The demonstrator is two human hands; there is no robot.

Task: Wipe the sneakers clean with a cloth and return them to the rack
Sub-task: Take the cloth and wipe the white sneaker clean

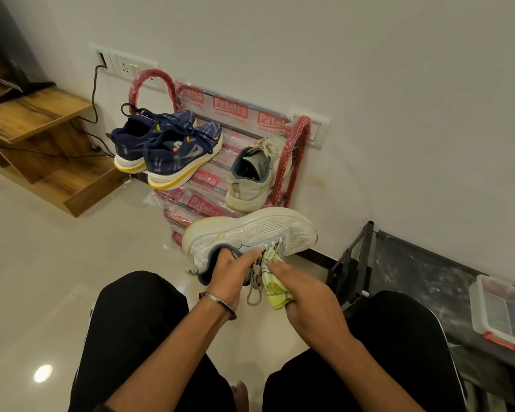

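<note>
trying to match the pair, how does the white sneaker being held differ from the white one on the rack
The held sneaker is off the rack, tipped on its side with the sole turned away; the racked sneaker sits upright, heel toward the camera. The left hand grips the held one at its opening while the right hand presses a yellow cloth at its laces; nothing touches the racked one. Both are whitish mesh with a dark blue lining.

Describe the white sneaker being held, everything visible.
The white sneaker has a mesh upper, thick pale sole, grey-blue collar lining and loose grey laces. It lies tipped on its side, sole facing the red rack, held up in front of the rack. The left hand reaches into its opening; the right hand presses a yellow-green cloth near the laces.
</note>
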